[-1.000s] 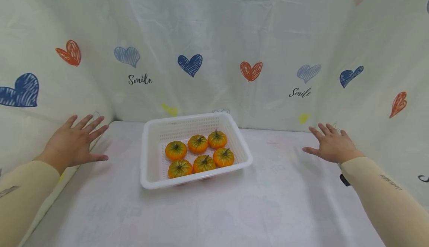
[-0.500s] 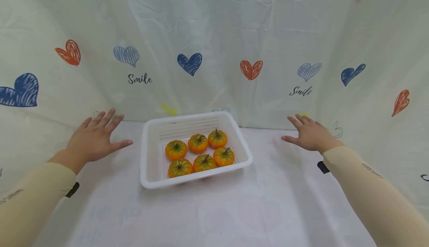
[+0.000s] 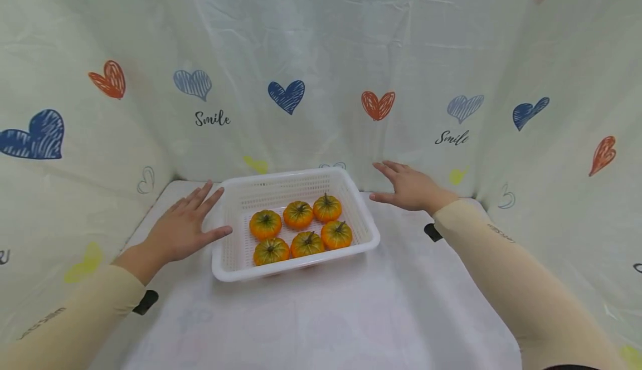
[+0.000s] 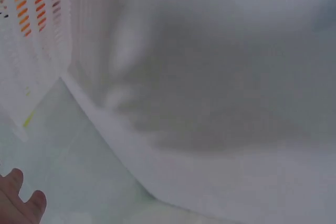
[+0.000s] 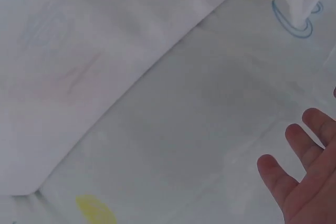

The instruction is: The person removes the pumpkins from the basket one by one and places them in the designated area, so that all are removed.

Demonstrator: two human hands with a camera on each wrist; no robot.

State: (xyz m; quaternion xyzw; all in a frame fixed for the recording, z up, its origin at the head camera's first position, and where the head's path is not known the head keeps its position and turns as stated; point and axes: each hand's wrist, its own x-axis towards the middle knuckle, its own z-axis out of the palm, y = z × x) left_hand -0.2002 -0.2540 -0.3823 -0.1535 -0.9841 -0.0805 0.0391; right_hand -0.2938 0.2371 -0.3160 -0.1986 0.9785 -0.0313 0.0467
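A white plastic basket (image 3: 296, 272) with slotted walls stands on the table, holding several small orange-and-green pumpkins (image 3: 307, 243) in two rows. My left hand (image 3: 183, 228), fingers spread, is at the basket's left side; its thumb and fingertips overlap the left rim in the head view. To the right of the basket, my right hand (image 3: 413, 188) has its fingers extended toward the back right corner, apart from the rim. Both hands hold nothing. In the left wrist view, the basket wall (image 4: 34, 30) shows orange through its slots. Fingers (image 5: 275, 177) appear at the right wrist view's edge.
A white cloth (image 3: 321, 331) covers the table. Behind and on both sides hangs a pale curtain (image 3: 326, 41) printed with hearts and the word Smile, meeting the table's back edge just behind the basket.
Both hands have moved inward from the far left and right toward the basket, staying outstretched. The basket and pumpkins have not moved.
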